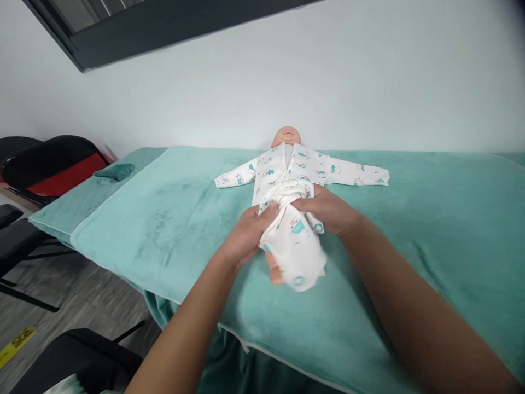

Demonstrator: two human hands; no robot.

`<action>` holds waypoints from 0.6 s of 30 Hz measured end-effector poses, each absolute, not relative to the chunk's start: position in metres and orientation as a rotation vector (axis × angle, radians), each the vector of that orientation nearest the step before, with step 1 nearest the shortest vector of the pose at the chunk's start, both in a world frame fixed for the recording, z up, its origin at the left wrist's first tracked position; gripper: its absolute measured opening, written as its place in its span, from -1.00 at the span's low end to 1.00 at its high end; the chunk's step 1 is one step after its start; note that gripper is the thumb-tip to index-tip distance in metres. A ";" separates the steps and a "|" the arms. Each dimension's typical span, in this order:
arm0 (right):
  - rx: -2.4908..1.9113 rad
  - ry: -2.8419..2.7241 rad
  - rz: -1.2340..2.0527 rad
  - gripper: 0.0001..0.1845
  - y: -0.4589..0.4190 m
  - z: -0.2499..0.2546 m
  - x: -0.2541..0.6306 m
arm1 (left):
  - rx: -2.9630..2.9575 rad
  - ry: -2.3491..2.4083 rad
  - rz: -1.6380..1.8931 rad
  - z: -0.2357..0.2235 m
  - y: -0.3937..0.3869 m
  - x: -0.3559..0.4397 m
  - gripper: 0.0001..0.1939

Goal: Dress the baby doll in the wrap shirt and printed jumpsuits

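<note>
Bare forearms [184,323] are nearest, reaching over a green sheet [135,219]. At far left, on the floor, a yellow strip [16,346] carries dark marks, too small for me to read. Further right, the left hand [248,232] pinches a bunched white cloth [295,249] between thumb and fingers. It covers much of the lower body of a doll [287,135], lying face up on the sheet in a printed shirt [266,175]. I judge the cloth light, soft and not fragile, best taken by its gathered rim; the doll is probably firmer. Rightmost, the right hand [330,210] grips the same gathers. Among the green prints I find no readable brand.
</note>
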State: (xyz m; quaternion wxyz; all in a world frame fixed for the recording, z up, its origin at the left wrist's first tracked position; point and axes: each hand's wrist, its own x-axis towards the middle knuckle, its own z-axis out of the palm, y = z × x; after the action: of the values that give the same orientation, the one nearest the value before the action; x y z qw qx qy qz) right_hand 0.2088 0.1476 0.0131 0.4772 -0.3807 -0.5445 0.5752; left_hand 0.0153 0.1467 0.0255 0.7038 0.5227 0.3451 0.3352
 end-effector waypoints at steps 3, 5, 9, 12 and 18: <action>-1.006 -1.293 1.336 -0.57 0.147 0.016 0.204 | 1.175 0.671 0.695 0.023 0.144 0.013 -0.53; -1.013 -1.329 1.295 -0.56 0.147 0.017 0.203 | 1.085 0.640 0.796 0.022 0.141 0.016 -0.56; -0.967 -1.531 1.298 -0.59 0.146 0.018 0.204 | 0.905 0.713 1.004 0.023 0.123 0.026 -0.53; -1.015 -1.750 1.255 -0.66 0.145 0.021 0.209 | 0.874 0.944 1.039 0.028 0.090 0.030 -0.49; -1.057 -2.204 1.161 -0.89 0.145 0.031 0.209 | 0.675 1.113 1.173 0.029 0.016 0.044 -0.50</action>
State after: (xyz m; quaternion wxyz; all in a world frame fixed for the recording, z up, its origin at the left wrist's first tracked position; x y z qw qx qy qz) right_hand 0.2089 0.1451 0.0311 0.2162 -0.3813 -0.7953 0.4188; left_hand 0.0439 0.0164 0.0293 0.6400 0.2961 0.4881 0.5143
